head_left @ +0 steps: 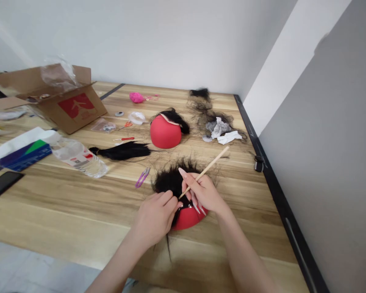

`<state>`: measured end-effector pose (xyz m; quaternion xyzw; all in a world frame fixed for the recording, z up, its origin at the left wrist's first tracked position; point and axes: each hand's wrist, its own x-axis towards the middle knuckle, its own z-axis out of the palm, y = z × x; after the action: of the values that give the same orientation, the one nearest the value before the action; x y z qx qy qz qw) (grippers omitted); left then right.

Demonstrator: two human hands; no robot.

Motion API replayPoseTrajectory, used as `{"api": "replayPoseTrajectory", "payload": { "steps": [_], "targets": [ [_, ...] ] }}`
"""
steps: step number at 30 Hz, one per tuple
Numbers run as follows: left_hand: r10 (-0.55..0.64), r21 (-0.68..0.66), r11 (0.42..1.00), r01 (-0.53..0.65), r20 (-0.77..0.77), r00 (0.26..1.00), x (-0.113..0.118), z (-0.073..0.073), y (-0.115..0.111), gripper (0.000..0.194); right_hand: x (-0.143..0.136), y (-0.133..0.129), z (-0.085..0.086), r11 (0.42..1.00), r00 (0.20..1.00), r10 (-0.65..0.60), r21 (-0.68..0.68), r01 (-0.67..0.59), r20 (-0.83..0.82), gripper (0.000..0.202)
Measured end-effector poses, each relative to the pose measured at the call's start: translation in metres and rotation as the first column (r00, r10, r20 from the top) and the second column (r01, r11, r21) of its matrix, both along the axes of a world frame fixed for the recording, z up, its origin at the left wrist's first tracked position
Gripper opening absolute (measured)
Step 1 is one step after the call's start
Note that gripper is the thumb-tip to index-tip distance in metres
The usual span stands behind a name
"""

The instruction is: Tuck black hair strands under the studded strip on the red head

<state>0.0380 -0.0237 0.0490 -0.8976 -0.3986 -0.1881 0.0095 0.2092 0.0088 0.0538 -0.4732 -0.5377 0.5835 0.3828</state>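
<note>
A black hairpiece [173, 177] covers most of a red dome-shaped form [189, 220] on the table in front of me. My right hand [206, 194] grips a slim, pale wooden stick [214, 160] like a pencil, its lower end down at the hairpiece's edge. What tips that end is too small to make out. On the near left side, my left hand [157, 215] is closed, its fingertips pinching at the hairpiece beside the stick's tip. Small shiny pins [189, 206] show along the edge between hair and red form. Loose strands hang below my left hand.
Purple thread snips [142, 178] lie left of the hairpiece. Behind are a second red form [165, 132] with hair, a black hair bundle [125, 151], a red-handled tool [128, 138], a plastic bottle [79, 156], an open cardboard box [70, 106] and crumpled tissue [218, 128].
</note>
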Motion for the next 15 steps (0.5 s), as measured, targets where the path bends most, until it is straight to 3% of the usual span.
{"api": "replayPoseTrajectory", "payload": {
  "steps": [9,15],
  "targets": [
    [-0.025,-0.024,0.999,0.024,-0.045,0.999,0.000,0.005,-0.002,0.030,0.000,0.001,-0.001,1.000,1.000,-0.011,0.009,0.011,-0.017,0.052],
    [-0.103,0.063,0.993,0.101,0.031,0.994,-0.009,-0.001,-0.009,0.027,0.000,0.000,-0.001,1.000,1.000,-0.001,0.004,0.001,-0.016,0.052]
  ]
}}
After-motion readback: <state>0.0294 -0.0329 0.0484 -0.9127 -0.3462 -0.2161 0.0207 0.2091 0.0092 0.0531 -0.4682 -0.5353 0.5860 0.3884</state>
